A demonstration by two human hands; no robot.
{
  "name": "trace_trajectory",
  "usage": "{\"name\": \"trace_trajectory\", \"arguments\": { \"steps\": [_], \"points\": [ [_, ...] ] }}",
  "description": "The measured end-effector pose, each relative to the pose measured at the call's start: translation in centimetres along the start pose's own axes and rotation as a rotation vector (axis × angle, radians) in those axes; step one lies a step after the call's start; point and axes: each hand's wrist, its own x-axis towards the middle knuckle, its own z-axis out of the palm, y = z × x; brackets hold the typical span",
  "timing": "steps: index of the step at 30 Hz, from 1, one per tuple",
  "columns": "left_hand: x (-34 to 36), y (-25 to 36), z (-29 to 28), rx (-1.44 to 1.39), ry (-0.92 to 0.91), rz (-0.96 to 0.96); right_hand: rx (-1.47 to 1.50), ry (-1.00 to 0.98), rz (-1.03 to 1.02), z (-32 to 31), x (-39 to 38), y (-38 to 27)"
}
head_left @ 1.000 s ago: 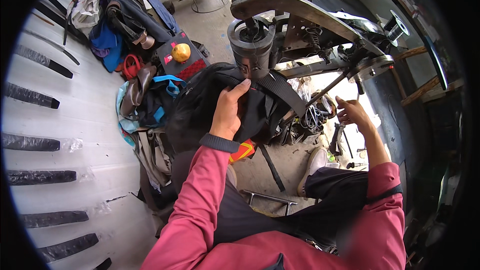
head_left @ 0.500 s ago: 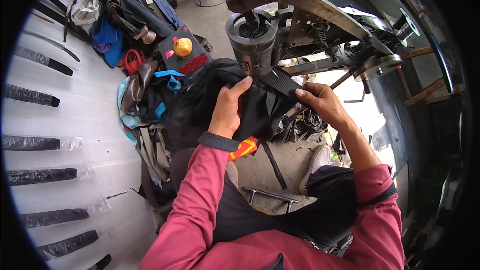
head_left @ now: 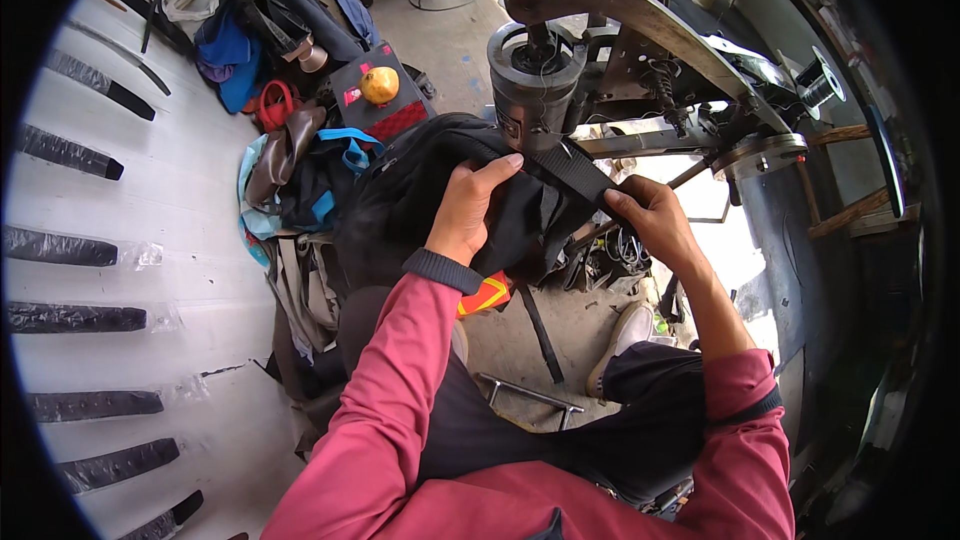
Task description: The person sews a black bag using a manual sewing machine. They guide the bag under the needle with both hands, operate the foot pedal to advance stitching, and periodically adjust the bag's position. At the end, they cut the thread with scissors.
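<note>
A black fabric bag (head_left: 395, 205), apparently a backpack, hangs at the head of an old metal sewing machine (head_left: 625, 8). Its wide black webbing strap (head_left: 577, 174) runs below the machine's dark cylindrical part (head_left: 533, 90). My left hand (head_left: 466, 208) is closed on the bag's black fabric, thumb on top, just left of that cylinder. On the other side, my right hand (head_left: 657, 225) pinches the strap's right end between thumb and fingers. Where the needle meets the cloth is hidden behind the cylinder.
Left of the bag lie piled bags and cloths with a brown leather piece (head_left: 290, 155). A yellow-red round fruit (head_left: 380, 85) rests on a dark box (head_left: 350, 70). Black strips (head_left: 75, 318) line the pale surface at left. A metal bar stand (head_left: 530, 395) is between my feet.
The whole view has shifted, so the machine appears farther right and slightly lower. Both hands keep their holds on the bag and strap, with little visible movement of the cloth.
</note>
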Motion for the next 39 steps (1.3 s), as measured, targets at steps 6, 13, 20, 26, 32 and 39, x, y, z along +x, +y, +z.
{"name": "trace_trajectory", "arguments": {
  "steps": [6,13,20,26,32,39],
  "points": [
    [-0.1,0.0,-0.2,-0.026,-0.021,-0.023,-0.036,0.007,0.055,-5.5,-1.4,1.8],
    [-0.3,0.2,-0.3,-0.028,-0.029,-0.034,-0.652,0.47,0.322,-14.3,-3.0,6.3],
    [-0.6,0.4,0.1,-0.023,-0.024,-0.018,-0.172,0.431,0.333,-12.7,-0.1,10.2],
    [-0.4,0.3,-0.1,-0.02,-0.016,-0.059,-0.173,0.313,0.28,-12.4,-0.9,7.8],
    [-0.3,0.3,-0.1,-0.037,-0.015,-0.099,-0.241,0.451,0.012,-12.0,-2.4,2.9],
    [-0.6,0.3,0.2,-0.034,0.004,-0.075,-0.559,0.829,0.053,-20.0,-2.3,4.3]
  ]
}}
